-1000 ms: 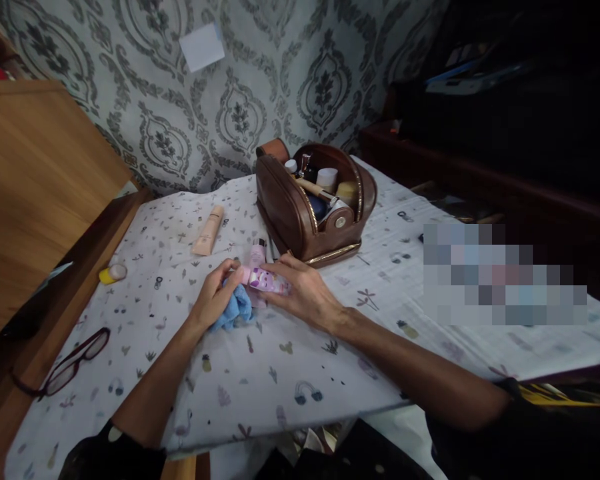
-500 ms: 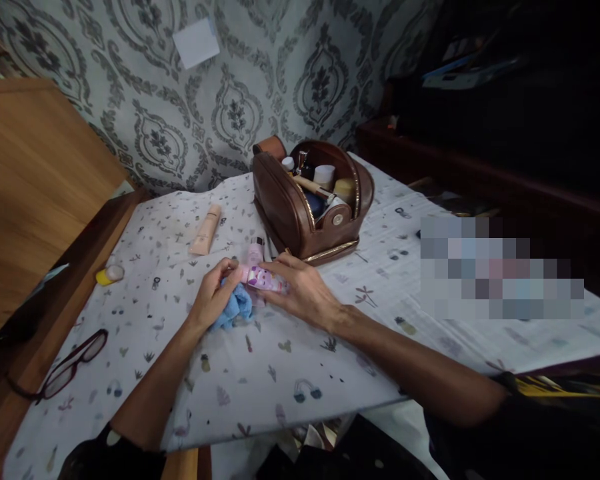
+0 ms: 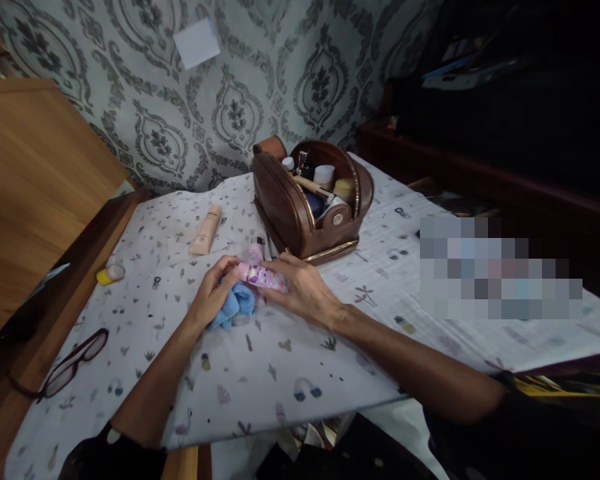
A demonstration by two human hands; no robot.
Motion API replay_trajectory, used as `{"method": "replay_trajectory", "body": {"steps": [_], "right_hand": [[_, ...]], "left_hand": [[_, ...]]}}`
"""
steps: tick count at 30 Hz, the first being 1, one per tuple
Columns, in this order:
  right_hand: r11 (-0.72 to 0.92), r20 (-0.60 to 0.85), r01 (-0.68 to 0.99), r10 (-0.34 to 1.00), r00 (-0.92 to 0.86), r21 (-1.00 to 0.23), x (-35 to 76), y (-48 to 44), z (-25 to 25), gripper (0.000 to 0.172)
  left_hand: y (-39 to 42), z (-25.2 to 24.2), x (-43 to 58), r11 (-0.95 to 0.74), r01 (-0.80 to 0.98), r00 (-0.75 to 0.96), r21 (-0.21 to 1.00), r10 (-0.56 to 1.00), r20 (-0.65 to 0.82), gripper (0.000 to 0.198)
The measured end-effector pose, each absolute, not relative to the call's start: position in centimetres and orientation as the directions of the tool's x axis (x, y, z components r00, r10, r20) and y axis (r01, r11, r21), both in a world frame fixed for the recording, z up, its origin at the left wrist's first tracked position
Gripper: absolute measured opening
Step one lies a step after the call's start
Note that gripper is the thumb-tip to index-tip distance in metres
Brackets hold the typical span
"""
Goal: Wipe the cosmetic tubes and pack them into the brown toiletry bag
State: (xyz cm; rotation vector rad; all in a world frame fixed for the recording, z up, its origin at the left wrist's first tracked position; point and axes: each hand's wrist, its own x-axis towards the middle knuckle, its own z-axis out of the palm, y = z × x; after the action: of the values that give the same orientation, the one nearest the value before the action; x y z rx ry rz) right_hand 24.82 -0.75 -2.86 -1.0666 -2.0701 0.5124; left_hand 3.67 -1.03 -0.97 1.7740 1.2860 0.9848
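Note:
A small pink and purple bottle (image 3: 267, 278) lies sideways between my two hands. My right hand (image 3: 303, 283) is closed round its body. The fingers of my left hand (image 3: 217, 287) pinch its pink cap end, and a crumpled blue cloth (image 3: 236, 303) hangs below them, held in the same hand. Just behind, a pink tube with a dark cap (image 3: 257, 248) is on the tablecloth, partly hidden by the bottle and my hands. A peach squeeze tube (image 3: 207, 230) lies farther back on the left.
An unzipped brown toiletry bag (image 3: 285, 207) full of cosmetics stands behind my hands. To the left are a yellow-capped small container (image 3: 110, 274) and red-framed glasses (image 3: 73, 367). A wooden panel (image 3: 45, 193) borders the table's left side. A blurred-out patch covers the right part of the table.
Both hands stay in nearly the same place. The bottle has turned slightly in their hold, and the blue cloth has shifted a little.

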Motion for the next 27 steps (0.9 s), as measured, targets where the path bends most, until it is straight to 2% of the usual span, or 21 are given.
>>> {"method": "replay_trajectory", "body": {"steps": [6,11,14,20,24,27], "right_hand": [[0.597,0.444,0.502,0.802,-0.399,-0.626,24.8,-0.7,-3.0,0.036],[0.587,0.428,0.492,0.808,-0.405,-0.643,24.9,-0.8,-2.9,0.039],[0.597,0.430,0.511,0.802,-0.415,-0.619,24.9,-0.9,-2.7,0.037],[0.591,0.423,0.507,0.805,-0.415,-0.628,24.9,-0.8,-2.8,0.036],[0.587,0.427,0.480,0.807,-0.408,-0.651,24.8,-0.7,-2.8,0.037],[0.590,0.425,0.483,0.805,-0.414,-0.647,24.8,-0.7,-2.8,0.036]], "left_hand": [[-0.9,-0.6,3.3,-0.203,0.372,0.217,0.905,0.968,0.128,0.030],[-1.2,0.0,3.4,-0.182,0.333,0.254,0.925,0.962,0.098,0.046],[-1.0,-0.4,3.5,-0.201,0.344,0.239,0.917,0.963,0.122,0.037],[-0.9,-0.3,3.3,-0.201,0.379,0.248,0.903,0.963,0.110,0.032],[-1.1,-0.3,3.3,-0.196,0.368,0.253,0.909,0.962,0.105,0.047],[-0.9,-0.7,3.3,-0.201,0.353,0.241,0.914,0.963,0.119,0.036]]}}
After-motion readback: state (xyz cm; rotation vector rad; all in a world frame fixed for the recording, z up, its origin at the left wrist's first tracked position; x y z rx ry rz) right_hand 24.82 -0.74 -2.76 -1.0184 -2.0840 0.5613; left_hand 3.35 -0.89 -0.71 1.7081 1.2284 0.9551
